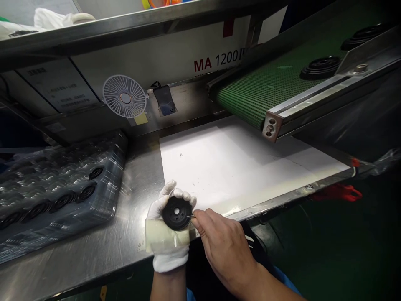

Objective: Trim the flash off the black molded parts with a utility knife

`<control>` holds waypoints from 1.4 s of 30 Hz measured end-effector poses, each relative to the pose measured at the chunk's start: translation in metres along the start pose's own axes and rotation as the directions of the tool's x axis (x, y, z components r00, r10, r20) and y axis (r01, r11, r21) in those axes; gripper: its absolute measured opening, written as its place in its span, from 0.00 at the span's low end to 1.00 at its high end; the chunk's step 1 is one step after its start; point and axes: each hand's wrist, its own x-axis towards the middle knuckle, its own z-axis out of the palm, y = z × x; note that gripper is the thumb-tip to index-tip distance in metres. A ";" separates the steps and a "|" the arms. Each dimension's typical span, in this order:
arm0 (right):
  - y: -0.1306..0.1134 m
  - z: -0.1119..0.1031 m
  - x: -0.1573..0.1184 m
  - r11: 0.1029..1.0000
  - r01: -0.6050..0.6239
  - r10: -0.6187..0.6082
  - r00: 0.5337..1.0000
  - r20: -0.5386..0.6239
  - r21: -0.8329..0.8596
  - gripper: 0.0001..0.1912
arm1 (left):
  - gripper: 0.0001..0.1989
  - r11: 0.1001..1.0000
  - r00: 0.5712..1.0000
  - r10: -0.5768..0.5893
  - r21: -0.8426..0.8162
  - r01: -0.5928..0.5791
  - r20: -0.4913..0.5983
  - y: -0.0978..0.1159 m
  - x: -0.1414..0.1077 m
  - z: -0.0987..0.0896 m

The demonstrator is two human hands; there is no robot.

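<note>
My left hand [169, 238], in a white glove with a yellowish patch over the palm, holds a black round plastic disc [177, 213] with its fingers curled round the rim. The disc has a light centre hole and several smaller holes, and its face is turned up towards me. My bare right hand [224, 244] is closed in a pinch on a thin metal tool [190, 216]. The tool's tip lies at the right side of the disc; most of the tool is hidden in my fingers, so its kind does not show.
Stacked clear plastic trays [103, 196] with several black discs stand at left. A white sheet [213, 163] covers part of the metal table [134, 188]. A green conveyor belt [253, 92] carries black discs [321, 67] at upper right. A fan [125, 96] and phone [166, 100] are behind.
</note>
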 end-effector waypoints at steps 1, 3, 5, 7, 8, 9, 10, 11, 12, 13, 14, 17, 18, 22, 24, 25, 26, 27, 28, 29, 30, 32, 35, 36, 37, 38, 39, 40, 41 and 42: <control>-0.001 0.001 0.000 1.000 -0.001 0.001 1.000 -0.003 -0.003 0.12 | 0.10 1.000 1.000 0.019 -0.016 -0.019 -0.005 -0.002 0.001 0.001; -0.003 0.003 -0.001 1.000 0.010 -0.010 1.000 0.002 -0.002 0.13 | 0.08 0.998 0.998 0.051 -0.022 -0.051 -0.023 -0.005 0.003 0.003; -0.006 0.005 -0.002 1.000 0.024 -0.024 1.000 0.007 0.004 0.13 | 0.06 0.997 0.996 0.080 -0.016 -0.080 -0.037 -0.007 0.005 0.005; -0.009 0.006 -0.003 0.999 0.030 -0.030 1.000 0.010 0.019 0.13 | 0.06 0.995 0.995 0.097 -0.011 -0.097 -0.034 -0.007 0.005 0.005; -0.009 0.006 -0.003 0.999 0.028 -0.029 0.999 0.017 0.037 0.13 | 0.06 0.994 0.994 0.106 -0.015 -0.106 -0.033 -0.006 0.005 0.005; -0.009 0.004 -0.003 0.997 0.026 -0.028 0.999 0.030 0.068 0.13 | 0.06 0.993 0.993 0.114 -0.024 -0.115 -0.040 -0.005 0.006 0.005; -0.009 0.003 -0.004 0.994 0.022 -0.027 0.998 0.050 0.110 0.14 | 0.06 0.993 0.992 0.113 -0.031 -0.115 -0.054 -0.003 0.006 0.005; -0.008 0.001 -0.004 0.987 0.017 -0.029 0.997 0.072 0.159 0.15 | 0.07 0.993 0.992 0.106 -0.039 -0.109 -0.075 -0.002 0.007 0.006; -0.007 -0.002 -0.004 0.978 0.013 -0.034 0.995 0.094 0.210 0.15 | 0.07 0.994 0.990 0.096 -0.047 -0.102 -0.101 0.000 0.007 0.006; -0.006 -0.006 -0.004 0.967 0.008 -0.038 0.993 0.114 0.254 0.16 | 0.08 0.994 0.988 0.086 -0.055 -0.094 -0.126 0.002 0.007 0.007; -0.004 -0.009 -0.003 0.958 0.007 -0.044 0.991 0.126 0.288 0.16 | 0.08 0.994 0.986 0.077 -0.062 -0.087 -0.148 0.004 0.008 0.008; 0.003 -0.021 0.000 0.950 0.004 -0.052 0.988 0.146 0.312 0.14 | 0.09 0.993 0.983 0.053 -0.091 -0.070 -0.175 0.008 0.008 0.009; 0.007 -0.025 0.002 0.956 -0.003 -0.043 0.988 0.151 0.292 0.12 | 0.09 0.994 0.984 0.040 -0.096 -0.058 -0.175 0.009 0.008 0.008; 0.022 -0.036 0.005 0.993 -0.002 -0.017 0.986 0.167 0.114 0.07 | 0.09 0.994 0.986 0.034 -0.095 -0.050 -0.166 0.011 0.008 0.005; 0.029 -0.039 0.004 0.997 0.021 -0.033 0.981 0.190 0.069 0.10 | 0.10 0.993 0.989 0.037 -0.107 -0.053 -0.144 0.012 0.008 0.003; 0.031 -0.040 0.003 0.998 0.021 -0.033 0.979 0.199 0.066 0.10 | 0.11 0.992 0.991 0.033 -0.115 -0.048 -0.128 0.012 0.008 0.002; 0.033 -0.041 0.001 0.998 0.011 -0.025 0.979 0.205 0.067 0.10 | 0.11 0.991 0.993 0.028 -0.123 -0.042 -0.114 0.012 0.007 0.001; 0.035 -0.042 0.000 0.998 -0.003 -0.010 0.980 0.199 0.067 0.10 | 0.12 0.991 0.994 0.022 -0.130 -0.036 -0.104 0.012 0.007 0.001; 0.036 -0.043 -0.001 0.998 -0.015 0.002 0.982 0.191 0.066 0.12 | 0.13 0.990 0.995 0.020 -0.135 -0.033 -0.098 0.012 0.007 0.000; 0.037 -0.043 -0.003 0.998 -0.022 0.010 0.983 0.182 0.067 0.16 | 0.13 0.990 0.995 0.016 -0.139 -0.029 -0.096 0.012 0.006 0.000; 0.038 -0.043 -0.004 0.997 -0.026 0.013 0.985 0.172 0.073 0.18 | 0.13 0.989 0.995 0.011 -0.143 -0.025 -0.095 0.012 0.006 -0.001; 0.039 -0.043 -0.006 0.993 -0.045 0.027 0.987 0.158 0.112 0.18 | 0.13 0.988 0.995 0.001 -0.152 -0.016 -0.097 0.012 0.006 -0.002; 0.040 -0.041 -0.005 0.974 -0.103 0.075 0.987 0.141 0.200 0.15 | 0.12 0.987 0.997 -0.016 -0.158 0.003 -0.081 0.012 0.007 -0.005; 0.041 -0.040 -0.005 0.965 -0.119 0.089 0.987 0.135 0.235 0.14 | 0.12 0.987 0.997 -0.021 -0.160 0.010 -0.072 0.012 0.008 -0.006; 0.041 -0.039 -0.004 0.953 -0.135 0.104 0.986 0.127 0.272 0.13 | 0.13 0.987 0.998 -0.027 -0.160 0.017 -0.064 0.013 0.008 -0.008; 0.043 -0.037 -0.003 0.937 -0.153 0.122 0.986 0.117 0.313 0.13 | 0.13 0.987 0.998 -0.031 -0.159 0.021 -0.058 0.013 0.009 -0.009; 0.044 -0.036 -0.003 0.917 -0.175 0.145 0.983 0.109 0.358 0.13 | 0.13 0.988 0.998 -0.034 -0.155 0.025 -0.057 0.015 0.010 -0.011; 0.046 -0.035 -0.002 0.892 -0.199 0.172 0.980 0.102 0.407 0.13 | 0.13 0.989 0.998 -0.038 -0.145 0.029 -0.058 0.016 0.011 -0.012; 0.048 -0.033 -0.002 0.860 -0.227 0.203 0.974 0.104 0.457 0.14 | 0.13 0.991 0.998 -0.038 -0.130 0.030 -0.059 0.018 0.012 -0.013; 0.050 -0.032 -0.003 0.824 -0.257 0.233 0.966 0.112 0.504 0.14 | 0.14 0.993 0.998 -0.038 -0.110 0.032 -0.055 0.021 0.012 -0.014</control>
